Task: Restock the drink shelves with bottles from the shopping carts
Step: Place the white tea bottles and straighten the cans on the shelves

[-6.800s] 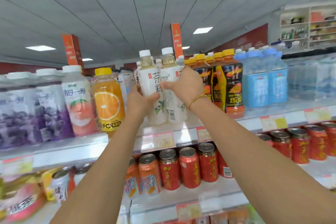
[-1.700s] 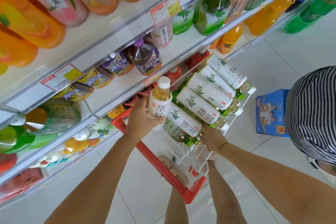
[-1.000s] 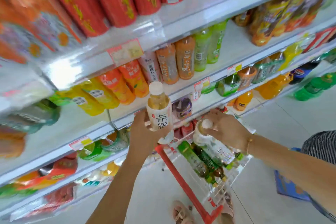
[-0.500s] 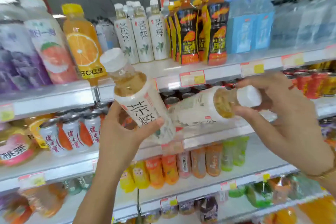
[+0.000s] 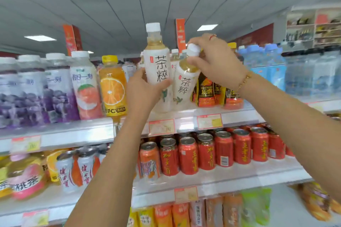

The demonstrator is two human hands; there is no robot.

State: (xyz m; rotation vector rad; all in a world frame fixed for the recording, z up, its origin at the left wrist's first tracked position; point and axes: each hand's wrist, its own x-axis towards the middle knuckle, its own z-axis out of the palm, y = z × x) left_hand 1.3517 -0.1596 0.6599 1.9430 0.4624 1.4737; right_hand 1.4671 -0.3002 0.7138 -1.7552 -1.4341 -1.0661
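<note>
The left hand (image 5: 145, 91) is wrapped round the lower half of an upright bottle (image 5: 156, 64), thumb across the front of its white label; the right hand (image 5: 216, 61) grips a tilted bottle (image 5: 184, 84) at the neck, fingers curled over its cap. Both bottles have white caps and hold pale amber tea (seen only in the clear shoulders above the labels); they are close side by side, the tilted one leaning with its cap to the right. Their bases are at the front of the top shelf (image 5: 73, 132); whether either rests on it I cannot tell, since the left hand covers part of that spot. Behind them stand more tea bottles (image 5: 174, 55) of the same kind, mostly hidden. To their left on that shelf are a juice bottle (image 5: 112, 86), orange with a yellow cap; a peach bottle (image 5: 85, 88) with a white cap; then grape bottles (image 5: 27, 96), purple and blurred. To their right are black bottles (image 5: 206, 90) with orange print, then blue bottles (image 5: 258, 64). A bracelet (image 5: 243, 81) sits on the right wrist. The shelf below holds red cans (image 5: 206, 151) in rows, tops sealed; further left stand white cans (image 5: 84, 171) with orange stripes. Price tags (image 5: 161, 127) are fixed along the top shelf's front edge.
</note>
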